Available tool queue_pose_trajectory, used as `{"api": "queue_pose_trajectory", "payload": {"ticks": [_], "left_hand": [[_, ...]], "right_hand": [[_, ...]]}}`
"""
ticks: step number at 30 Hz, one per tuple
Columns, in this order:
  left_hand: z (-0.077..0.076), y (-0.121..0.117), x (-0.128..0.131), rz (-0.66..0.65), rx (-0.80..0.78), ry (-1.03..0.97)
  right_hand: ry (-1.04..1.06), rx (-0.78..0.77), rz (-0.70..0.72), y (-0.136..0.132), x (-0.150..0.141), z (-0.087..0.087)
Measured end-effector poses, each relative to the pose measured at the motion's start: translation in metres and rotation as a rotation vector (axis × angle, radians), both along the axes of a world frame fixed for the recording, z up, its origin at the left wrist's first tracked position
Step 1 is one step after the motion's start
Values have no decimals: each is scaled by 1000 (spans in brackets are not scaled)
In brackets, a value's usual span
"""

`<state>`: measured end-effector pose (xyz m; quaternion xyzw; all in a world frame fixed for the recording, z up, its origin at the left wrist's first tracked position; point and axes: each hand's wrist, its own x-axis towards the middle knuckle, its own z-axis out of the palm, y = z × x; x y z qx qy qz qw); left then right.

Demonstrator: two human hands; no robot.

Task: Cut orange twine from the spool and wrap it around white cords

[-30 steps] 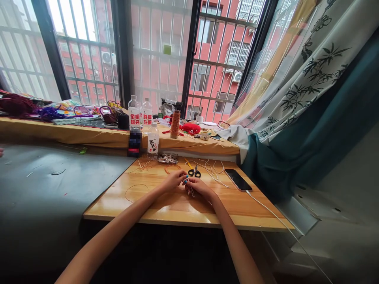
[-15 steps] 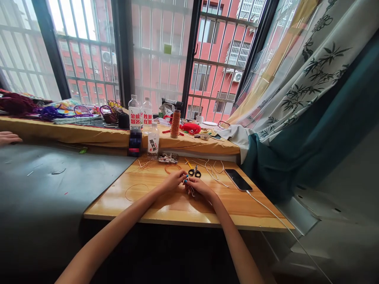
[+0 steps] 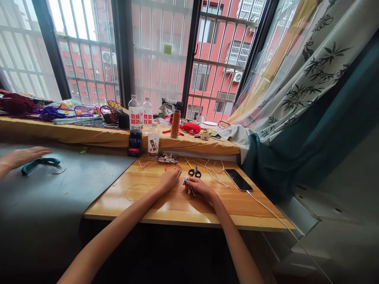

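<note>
Pinched in my right hand (image 3: 199, 187) is a piece of white cord (image 3: 193, 193), its loose ends hanging below the fingers. My left hand (image 3: 170, 179) is apart from it, low over the wooden tabletop, fingers curled; whether they hold anything is hidden. Just behind the left hand lies a coil of copper-coloured wire (image 3: 173, 166), partly covered by it. Black-handled scissors (image 3: 194, 172) rest beyond my right hand. More lengths of white cord (image 3: 213, 173) trail to the right of the scissors.
A phone (image 3: 238, 180) with a white cable (image 3: 275, 215) lies on the right. Behind stand a small clear box (image 3: 167, 158) of bits and a water bottle (image 3: 153, 144). On the grey table, another person's hand (image 3: 28, 156) is beside a teal-handled tool (image 3: 41, 162).
My left hand has left the cord and moved a little left, toward the wire coil. My right hand stays put. The other person's hand has come in from the left, where a teal-handled tool now shows.
</note>
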<state>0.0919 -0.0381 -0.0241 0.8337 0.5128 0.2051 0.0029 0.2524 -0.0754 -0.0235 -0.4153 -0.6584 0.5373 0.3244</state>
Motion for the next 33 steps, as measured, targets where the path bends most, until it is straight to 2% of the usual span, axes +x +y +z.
{"api": "queue_pose_trajectory", "payload": {"ticks": [3,11,18,28,33], "left_hand": [[-2,1,-3,19,-10,66],[1,-4,-5,-91,27,176],[2,-7,-5,-162,35,236],[0,-8,-3,-259,48,204],[-1,-9,-3,-383,78,151]], "right_hand": [[-1,-1,-6,0,0,0],[-5,-17,-12,-2,-1,3],[-12,-4,0,3,0,-2],[-26,21,-4,1,0,1],[-41,29,4,-2,-1,4]]}}
